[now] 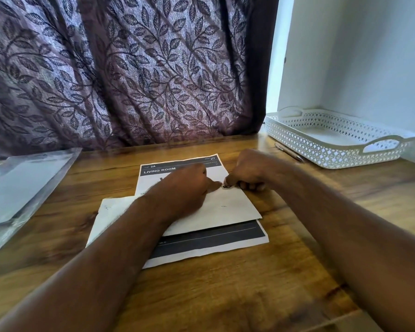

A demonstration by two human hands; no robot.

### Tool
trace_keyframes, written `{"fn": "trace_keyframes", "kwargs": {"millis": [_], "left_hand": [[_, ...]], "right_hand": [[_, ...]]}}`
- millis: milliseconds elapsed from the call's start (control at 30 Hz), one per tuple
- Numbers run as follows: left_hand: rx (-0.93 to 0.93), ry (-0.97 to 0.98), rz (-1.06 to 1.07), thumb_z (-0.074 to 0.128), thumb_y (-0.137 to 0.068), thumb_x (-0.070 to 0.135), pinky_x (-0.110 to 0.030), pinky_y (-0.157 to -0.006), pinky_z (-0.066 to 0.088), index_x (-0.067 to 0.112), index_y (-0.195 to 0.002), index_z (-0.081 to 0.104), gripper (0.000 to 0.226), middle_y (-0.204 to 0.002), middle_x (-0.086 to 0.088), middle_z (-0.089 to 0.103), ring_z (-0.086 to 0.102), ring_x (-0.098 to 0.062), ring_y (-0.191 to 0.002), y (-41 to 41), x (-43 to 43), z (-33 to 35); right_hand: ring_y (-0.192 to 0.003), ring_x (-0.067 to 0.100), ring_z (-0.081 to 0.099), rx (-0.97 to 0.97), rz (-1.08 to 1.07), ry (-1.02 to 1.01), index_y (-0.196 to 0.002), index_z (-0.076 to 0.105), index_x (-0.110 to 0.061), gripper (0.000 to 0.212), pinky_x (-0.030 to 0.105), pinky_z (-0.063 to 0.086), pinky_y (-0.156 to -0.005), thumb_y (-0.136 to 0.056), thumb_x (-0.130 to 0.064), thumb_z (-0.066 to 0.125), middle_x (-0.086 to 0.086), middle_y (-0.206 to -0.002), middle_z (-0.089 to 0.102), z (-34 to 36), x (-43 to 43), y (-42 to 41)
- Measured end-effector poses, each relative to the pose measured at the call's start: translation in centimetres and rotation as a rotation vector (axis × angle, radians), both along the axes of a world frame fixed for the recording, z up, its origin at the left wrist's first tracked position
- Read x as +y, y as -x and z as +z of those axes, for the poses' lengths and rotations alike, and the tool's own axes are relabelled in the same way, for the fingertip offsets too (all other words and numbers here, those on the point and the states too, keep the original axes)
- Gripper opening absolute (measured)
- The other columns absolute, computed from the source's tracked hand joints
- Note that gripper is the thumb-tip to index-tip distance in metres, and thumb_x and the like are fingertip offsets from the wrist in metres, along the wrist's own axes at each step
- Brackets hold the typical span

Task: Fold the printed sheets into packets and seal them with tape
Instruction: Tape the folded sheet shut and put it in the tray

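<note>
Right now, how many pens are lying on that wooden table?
1. A slim brownish pen lies on the wooden table at the far right, just in front of the white lattice plastic tray. More could be hidden under the printed sheets.

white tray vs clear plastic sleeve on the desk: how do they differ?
The white tray is opaque lattice with raised walls and handles; the plastic sleeve is clear and lies flat. The tray sits at the far right, the sleeve at the left edge. Both rest on the wooden table.
</note>
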State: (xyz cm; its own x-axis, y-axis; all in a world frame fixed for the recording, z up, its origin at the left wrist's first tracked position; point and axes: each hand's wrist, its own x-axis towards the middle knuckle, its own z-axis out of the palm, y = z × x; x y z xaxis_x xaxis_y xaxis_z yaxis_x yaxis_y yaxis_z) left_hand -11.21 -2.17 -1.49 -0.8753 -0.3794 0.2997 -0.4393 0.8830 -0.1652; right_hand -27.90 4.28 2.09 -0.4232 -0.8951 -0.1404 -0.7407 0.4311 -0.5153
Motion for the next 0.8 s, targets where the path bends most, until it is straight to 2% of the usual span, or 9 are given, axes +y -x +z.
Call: {"fn": "trace_keyframes", "kwargs": {"millis": [67, 200, 367, 533, 733, 800], "left_hand": [[-0.023, 0.034, 0.011, 0.044, -0.105, 0.019, -0.030, -0.068, 0.028, 0.040, -0.148, 0.040, 0.048, -0.096, -0.003, 0.036, 0.054, -0.026, -0.095, 0.0, 0.1, 0.0], [-0.040, 0.074, 0.033, 0.045, -0.105, 0.020, -0.031, -0.067, 0.029, 0.040, -0.149, 0.039, 0.048, -0.109, -0.008, 0.048, 0.054, -0.026, -0.097, -0.1, 0.2, 0.2], [-0.069, 0.087, 0.034, 0.044, -0.104, 0.015, -0.030, -0.068, 0.029, 0.039, -0.151, 0.035, 0.054, -0.115, -0.009, 0.048, 0.052, -0.026, -0.098, -0.1, 0.3, 0.3], [-0.084, 0.046, 0.044, 0.043, -0.104, 0.014, -0.029, -0.065, 0.025, 0.042, -0.153, 0.030, 0.058, -0.111, -0.004, 0.043, 0.037, -0.016, -0.089, -0.3, 0.6, 0.6], [-0.148, -0.014, 0.035, 0.039, -0.104, 0.009, -0.028, -0.075, 0.030, 0.047, -0.150, 0.035, 0.059, -0.122, -0.007, 0.046, 0.051, -0.025, -0.104, -0.5, 0.9, 1.5], [-0.159, -0.025, 0.029, 0.039, -0.104, 0.006, -0.027, -0.076, 0.028, 0.047, -0.148, 0.036, 0.061, -0.123, -0.006, 0.047, 0.050, -0.023, -0.102, -0.6, 1.0, 1.8]], "right_hand": [[-0.047, 0.015, 0.052, -0.032, -0.006, -0.005, -0.066, 0.069, -0.009, 0.028, 0.025, 0.041, -0.048, -0.084, -0.028, 0.080, 0.000, -0.054, 0.062, 0.0, -0.1, 0.3], [-0.043, 0.013, 0.050, -0.052, 0.006, -0.032, -0.066, 0.069, -0.008, 0.029, 0.026, 0.042, -0.047, -0.087, -0.026, 0.077, 0.000, -0.051, 0.061, 0.4, -0.2, 0.6], [-0.033, 0.009, 0.048, -0.042, 0.001, -0.065, -0.062, 0.067, -0.008, 0.035, 0.022, 0.041, -0.044, -0.087, -0.029, 0.078, -0.002, -0.044, 0.059, 0.6, 0.0, 1.0], [-0.035, 0.010, 0.049, -0.134, -0.024, -0.081, -0.064, 0.067, -0.005, 0.030, 0.019, 0.042, -0.042, -0.085, -0.022, 0.081, 0.002, -0.050, 0.063, 0.8, 0.1, 1.9], [-0.036, 0.009, 0.051, -0.154, -0.019, -0.088, -0.070, 0.069, -0.004, 0.024, 0.018, 0.043, -0.041, -0.087, -0.019, 0.078, 0.001, -0.051, 0.064, 0.7, -0.1, 2.2], [-0.036, 0.009, 0.051, -0.154, -0.013, -0.081, -0.071, 0.069, -0.004, 0.022, 0.018, 0.042, -0.041, -0.087, -0.017, 0.078, 0.001, -0.051, 0.064, 0.6, -0.1, 2.2]]}}
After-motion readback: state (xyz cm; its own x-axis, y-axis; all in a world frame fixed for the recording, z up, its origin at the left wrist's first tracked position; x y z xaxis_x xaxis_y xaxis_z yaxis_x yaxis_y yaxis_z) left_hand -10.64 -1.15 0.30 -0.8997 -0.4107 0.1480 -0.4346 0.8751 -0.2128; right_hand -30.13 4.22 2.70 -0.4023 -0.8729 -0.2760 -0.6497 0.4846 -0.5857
